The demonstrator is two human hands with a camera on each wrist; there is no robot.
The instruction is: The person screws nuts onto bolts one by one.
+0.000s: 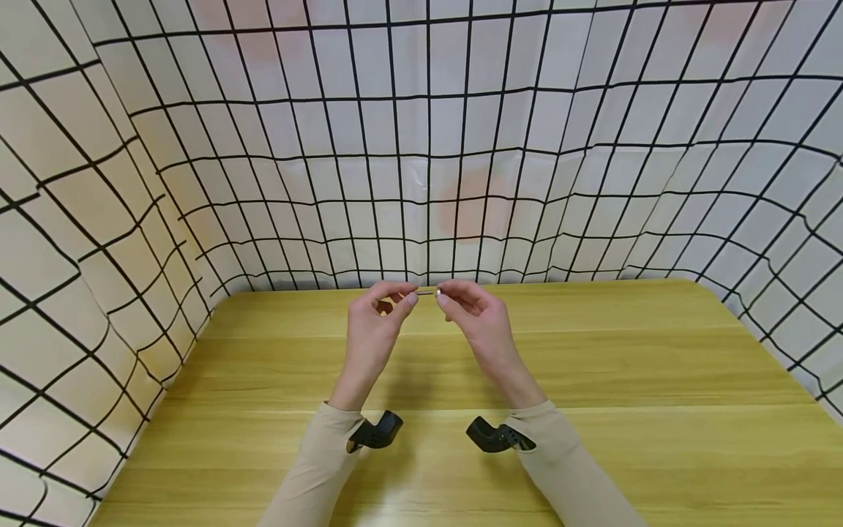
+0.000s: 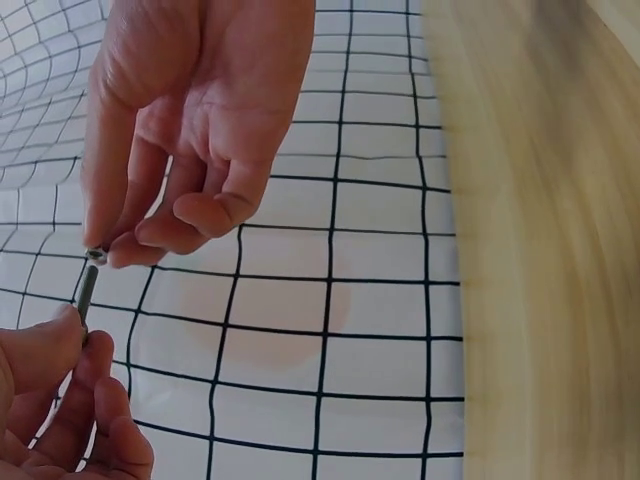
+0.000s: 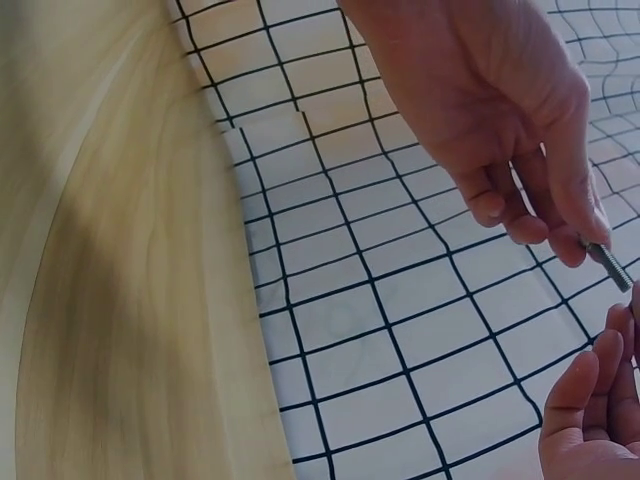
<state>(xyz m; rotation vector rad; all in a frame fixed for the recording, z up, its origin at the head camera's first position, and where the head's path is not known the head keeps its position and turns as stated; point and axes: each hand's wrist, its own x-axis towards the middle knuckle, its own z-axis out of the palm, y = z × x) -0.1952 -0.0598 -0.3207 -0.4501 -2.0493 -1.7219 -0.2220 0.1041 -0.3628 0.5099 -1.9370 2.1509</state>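
Out over the far part of the table, my left hand (image 1: 370,333) pinches a thin metal bolt (image 1: 424,293) between thumb and fingertips. Its threaded end (image 3: 612,270) points toward my right hand (image 1: 486,329). A small metal nut (image 2: 96,255) is held between the thumb and fingertips of that right hand, its hole visible in the left wrist view. Bolt tip and nut are roughly in line, close together, with the bolt (image 2: 87,288) just below the nut in that view. My left fingers cover the bolt's other end.
Under both hands lies a wooden table (image 1: 593,366). A white wall covering with a black grid (image 1: 421,176) rises behind its far edge and along both sides. Each sleeve carries a black wrist mount, one on the left (image 1: 378,430) and one on the right (image 1: 497,435).
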